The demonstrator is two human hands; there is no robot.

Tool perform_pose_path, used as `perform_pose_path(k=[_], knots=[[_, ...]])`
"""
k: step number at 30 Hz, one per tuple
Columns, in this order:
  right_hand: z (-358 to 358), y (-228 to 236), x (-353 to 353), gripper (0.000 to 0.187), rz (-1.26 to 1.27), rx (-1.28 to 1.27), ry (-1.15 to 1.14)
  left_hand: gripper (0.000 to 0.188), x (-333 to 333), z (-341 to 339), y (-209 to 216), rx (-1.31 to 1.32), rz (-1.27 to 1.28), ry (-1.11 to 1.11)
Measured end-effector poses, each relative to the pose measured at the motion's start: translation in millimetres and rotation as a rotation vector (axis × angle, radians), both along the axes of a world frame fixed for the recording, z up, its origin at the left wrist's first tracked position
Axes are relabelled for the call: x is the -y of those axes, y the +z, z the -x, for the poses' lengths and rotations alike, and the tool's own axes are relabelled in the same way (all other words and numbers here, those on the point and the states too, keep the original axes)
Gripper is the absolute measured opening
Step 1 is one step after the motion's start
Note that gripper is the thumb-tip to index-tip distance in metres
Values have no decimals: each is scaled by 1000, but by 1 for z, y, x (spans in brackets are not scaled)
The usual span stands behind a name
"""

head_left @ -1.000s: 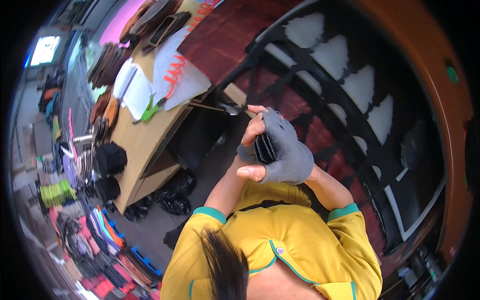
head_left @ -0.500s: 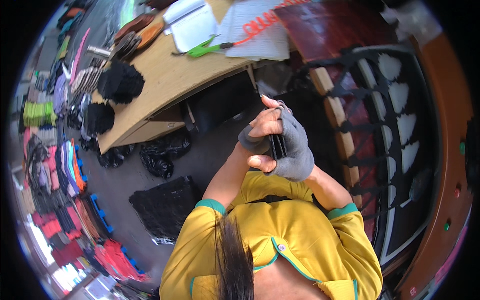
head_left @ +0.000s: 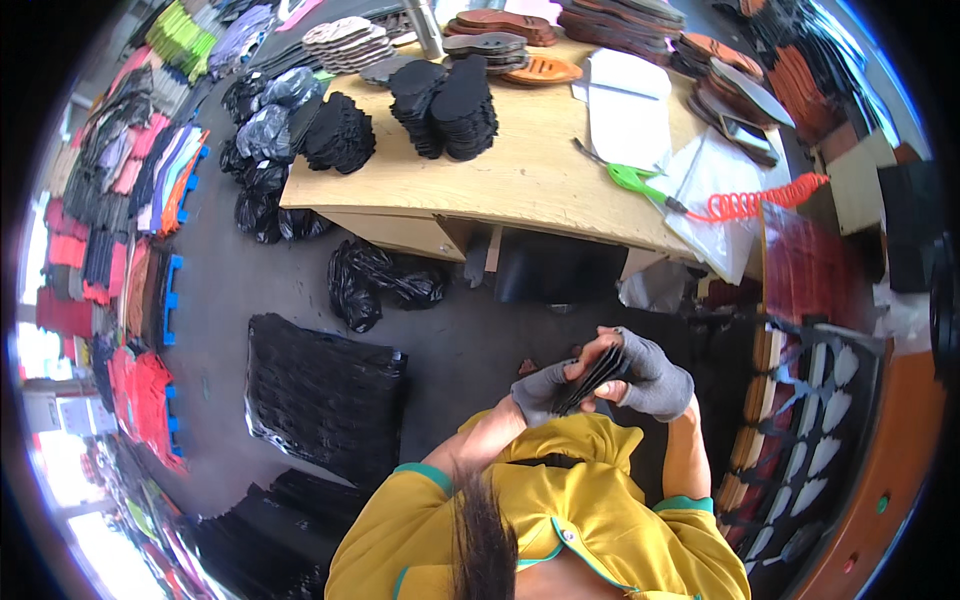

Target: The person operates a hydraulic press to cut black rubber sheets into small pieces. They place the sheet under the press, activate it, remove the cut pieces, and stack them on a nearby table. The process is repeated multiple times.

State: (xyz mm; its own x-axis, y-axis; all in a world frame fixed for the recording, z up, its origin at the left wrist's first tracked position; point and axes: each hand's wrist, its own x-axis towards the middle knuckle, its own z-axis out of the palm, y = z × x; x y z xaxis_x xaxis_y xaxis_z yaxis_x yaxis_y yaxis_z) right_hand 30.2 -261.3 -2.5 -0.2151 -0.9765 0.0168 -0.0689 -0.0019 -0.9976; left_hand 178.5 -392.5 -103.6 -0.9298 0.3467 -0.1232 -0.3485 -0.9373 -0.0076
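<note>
My left hand (head_left: 543,390) and my right hand (head_left: 652,378) wear grey fingerless gloves and meet in front of my lap. Between them is a small stack of thin black cut pieces (head_left: 602,382), tilted, its edges slightly fanned. Both hands are closed on it, the left at its lower end, the right thumb and fingers along its other side. The gloves hide part of its outline. Beyond my hands, on the wooden desk (head_left: 540,195), stand stacks of black sole-shaped pieces (head_left: 465,115) and another black stack (head_left: 338,135).
A green air gun (head_left: 632,182) with a red coiled hose (head_left: 750,203) lies by white papers (head_left: 628,110). Brown sole stacks (head_left: 500,27) line the back. On the floor are black bags (head_left: 375,280) and a wrapped black bundle (head_left: 325,390). At right, a black cut-out sheet (head_left: 800,430) hangs beside wooden blocks.
My view has swung, bringing more of the desk into sight. My hands sit lower and further right in the picture, and the black pieces now show fanned between them.
</note>
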Motion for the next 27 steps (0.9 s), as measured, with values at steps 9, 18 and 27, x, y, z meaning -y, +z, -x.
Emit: perform_pose_path(k=[9, 18, 27], knots=[[48, -39, 143, 24, 41, 416, -581, 34, 69, 31, 13, 378, 120, 628], [160, -26, 330, 24, 227, 443, -560, 18, 205, 122, 54, 420, 867, 981], [210, -99, 444, 70, 26, -483, -738, 68, 285, 222, 24, 1099, 1298, 1126]])
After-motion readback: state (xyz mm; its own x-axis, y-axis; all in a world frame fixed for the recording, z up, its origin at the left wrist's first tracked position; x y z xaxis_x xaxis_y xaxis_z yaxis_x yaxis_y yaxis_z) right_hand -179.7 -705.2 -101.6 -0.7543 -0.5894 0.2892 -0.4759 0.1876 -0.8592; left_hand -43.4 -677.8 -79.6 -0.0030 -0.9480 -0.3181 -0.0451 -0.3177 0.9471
